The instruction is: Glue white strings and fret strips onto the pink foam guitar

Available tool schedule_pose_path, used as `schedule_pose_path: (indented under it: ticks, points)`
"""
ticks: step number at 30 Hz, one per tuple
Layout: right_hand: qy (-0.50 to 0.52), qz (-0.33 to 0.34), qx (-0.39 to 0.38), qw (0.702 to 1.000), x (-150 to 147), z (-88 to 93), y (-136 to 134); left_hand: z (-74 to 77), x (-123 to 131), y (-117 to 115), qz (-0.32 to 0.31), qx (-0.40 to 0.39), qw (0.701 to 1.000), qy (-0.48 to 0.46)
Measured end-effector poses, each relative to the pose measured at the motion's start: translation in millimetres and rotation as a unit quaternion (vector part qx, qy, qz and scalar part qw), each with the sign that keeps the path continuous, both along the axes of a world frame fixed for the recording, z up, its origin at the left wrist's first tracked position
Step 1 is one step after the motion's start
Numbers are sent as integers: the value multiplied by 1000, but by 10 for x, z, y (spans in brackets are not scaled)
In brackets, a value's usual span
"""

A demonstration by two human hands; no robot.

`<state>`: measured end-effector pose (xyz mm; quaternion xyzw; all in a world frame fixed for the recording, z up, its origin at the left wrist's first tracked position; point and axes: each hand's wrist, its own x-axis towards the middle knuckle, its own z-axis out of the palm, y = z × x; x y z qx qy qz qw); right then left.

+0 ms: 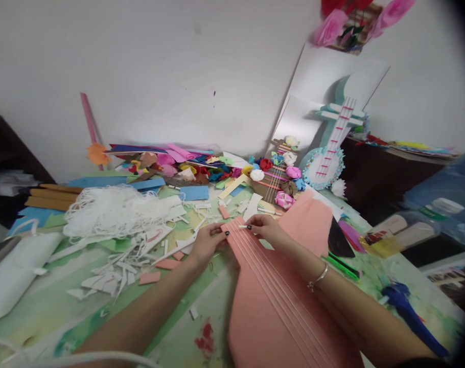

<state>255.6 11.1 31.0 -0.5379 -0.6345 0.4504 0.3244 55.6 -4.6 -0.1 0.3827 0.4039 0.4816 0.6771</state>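
Observation:
A pink, lute-shaped paper craft (263,306) lies in front of me, with several white strings running lengthwise from its narrow end down the body. My left hand (207,244) grips the left edge of that narrow end, thumb on top. Above the strings, my right hand (268,230) pinches a small white strip (242,226) between thumb and forefinger. The strip lies across the narrow end, close to the strings; whether it touches them I cannot tell. A second pink piece (309,220) is beyond my right hand.
A heap of white string (117,212) and paper scraps (113,276) lie to the left. A blue glue gun (409,306) and a green cutter (343,266) are at the right. Behind stand a brown lute craft (269,185), a teal lute craft (328,153) and paper flowers.

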Motion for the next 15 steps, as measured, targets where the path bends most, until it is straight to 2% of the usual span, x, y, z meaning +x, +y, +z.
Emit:
schedule_pose_path:
  ticks: [8,15]
  points:
    - [0,-5,196,981,-153,269,-9,167,-36,-8,14,69,997,-24]
    - [-7,32,249,968,-214,319,4,189,-45,-17,17,86,995,-49]
